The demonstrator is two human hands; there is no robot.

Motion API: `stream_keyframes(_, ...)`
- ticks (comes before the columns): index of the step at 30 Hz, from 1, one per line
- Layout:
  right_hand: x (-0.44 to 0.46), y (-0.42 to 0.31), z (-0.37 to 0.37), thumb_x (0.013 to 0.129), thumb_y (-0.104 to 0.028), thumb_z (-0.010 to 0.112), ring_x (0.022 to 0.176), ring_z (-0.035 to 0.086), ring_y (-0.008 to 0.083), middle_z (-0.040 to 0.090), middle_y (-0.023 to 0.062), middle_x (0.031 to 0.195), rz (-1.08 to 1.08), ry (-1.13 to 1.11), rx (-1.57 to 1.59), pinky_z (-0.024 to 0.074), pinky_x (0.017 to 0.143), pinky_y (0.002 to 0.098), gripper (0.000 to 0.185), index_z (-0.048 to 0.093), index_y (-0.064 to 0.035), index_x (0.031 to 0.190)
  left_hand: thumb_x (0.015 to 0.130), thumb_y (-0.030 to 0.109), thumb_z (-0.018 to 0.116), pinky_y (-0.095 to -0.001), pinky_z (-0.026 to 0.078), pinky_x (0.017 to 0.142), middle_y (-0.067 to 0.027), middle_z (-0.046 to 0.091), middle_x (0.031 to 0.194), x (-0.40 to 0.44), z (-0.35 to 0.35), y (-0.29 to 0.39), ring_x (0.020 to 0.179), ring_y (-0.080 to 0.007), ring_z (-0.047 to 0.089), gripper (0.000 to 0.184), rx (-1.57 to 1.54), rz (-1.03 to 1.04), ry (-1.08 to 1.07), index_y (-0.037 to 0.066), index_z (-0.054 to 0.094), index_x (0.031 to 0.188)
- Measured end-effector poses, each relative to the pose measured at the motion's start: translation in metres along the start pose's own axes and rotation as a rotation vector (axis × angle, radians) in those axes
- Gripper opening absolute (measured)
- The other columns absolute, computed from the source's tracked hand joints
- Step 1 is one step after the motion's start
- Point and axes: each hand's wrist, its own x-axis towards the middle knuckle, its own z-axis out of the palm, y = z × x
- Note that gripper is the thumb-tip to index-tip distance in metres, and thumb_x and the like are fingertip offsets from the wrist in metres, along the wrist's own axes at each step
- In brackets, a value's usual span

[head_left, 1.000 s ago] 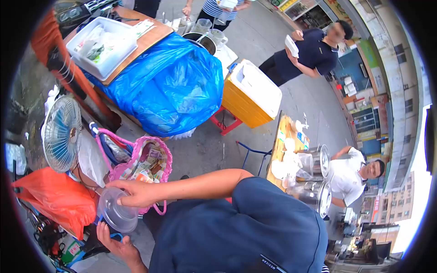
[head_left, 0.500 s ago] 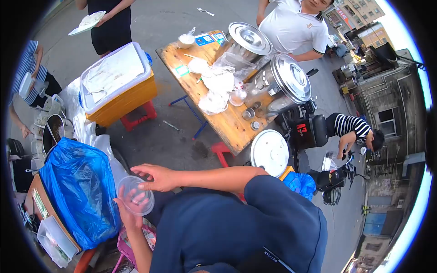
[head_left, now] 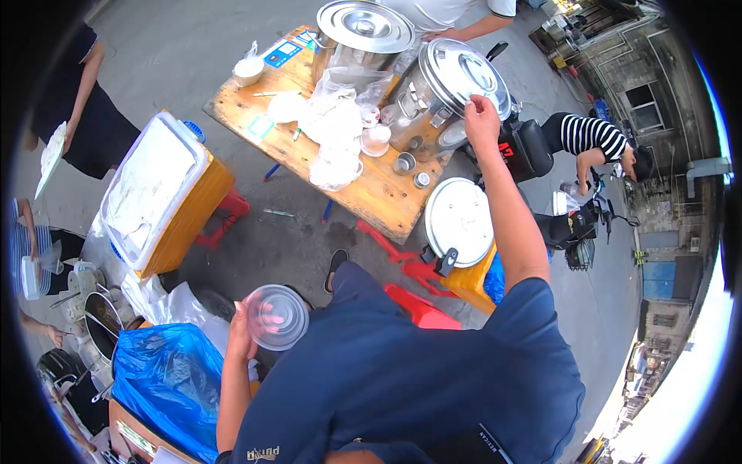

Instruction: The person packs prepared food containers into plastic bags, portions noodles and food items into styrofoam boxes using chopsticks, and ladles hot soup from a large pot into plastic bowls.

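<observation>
My left hand [head_left: 241, 334] is closed on the rim of a clear plastic bowl [head_left: 280, 318], held low in front of my body. My right arm stretches forward to the wooden table. There my right hand [head_left: 482, 124] has its fingers curled at the near rim of a shiny metal lid [head_left: 464, 68]. This lid sits on a steel pot [head_left: 421, 97] with clamps on its side. Beside it stands a second lidded steel pot [head_left: 363, 46]. Small metal cups [head_left: 404, 162] and a stack of plastic cups [head_left: 376, 141] stand close by.
White plastic bags [head_left: 332, 131] lie on the wooden table [head_left: 379, 207]. A white-lidded pot [head_left: 459, 216] stands at its near right, by red stools [head_left: 417, 305]. To the left are a yellow box [head_left: 185, 224] and a blue plastic bag [head_left: 166, 379]. Several people stand around.
My right hand has left the plastic bowl and reached forward to the metal pot lid. My left hand keeps the bowl. The view has shifted, and the table appears further left.
</observation>
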Motion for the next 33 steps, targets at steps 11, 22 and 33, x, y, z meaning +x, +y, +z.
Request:
stream_keyframes(11,0.161,0.076,0.0,0.089,-0.029,0.065,0.111,0.063,0.0413,0.066,0.0234,0.118,0.004,-0.368,-0.562,0.0498,0.098,0.0468,0.039,0.069,-0.0079,0.121,0.101,0.063,0.039,-0.0372,0.059,0.077,-0.0175,0.062,0.119,0.098,0.091,0.058,0.099,-0.0292,0.07,0.077,0.002,-0.026,-0.042,-0.001,0.045,0.144)
stream_keyframes(22,0.189,0.011,0.032,0.09,-0.028,0.064,0.09,0.07,0.0356,0.072,0.0203,0.095,-0.038,-0.314,-0.149,0.0537,0.083,0.0422,0.033,0.071,-0.0015,0.108,0.101,0.062,0.042,-0.0457,0.059,0.088,-0.0194,0.061,0.126,0.174,0.125,0.094,0.111,-0.035,0.067,0.077,-0.146,-0.12,-0.174,-0.002,0.044,0.145)
stream_keyframes(33,0.231,-0.112,0.234,0.088,-0.022,0.06,0.107,0.066,0.0366,0.07,0.0211,0.107,-0.254,-0.34,-0.168,0.0513,0.093,0.0478,0.029,0.073,-0.0003,0.102,0.101,0.063,0.041,-0.0516,0.059,0.088,-0.0184,0.059,0.125,0.284,0.126,0.17,0.112,-0.0344,0.064,0.072,0.008,-0.274,-0.269,0.005,0.045,0.144)
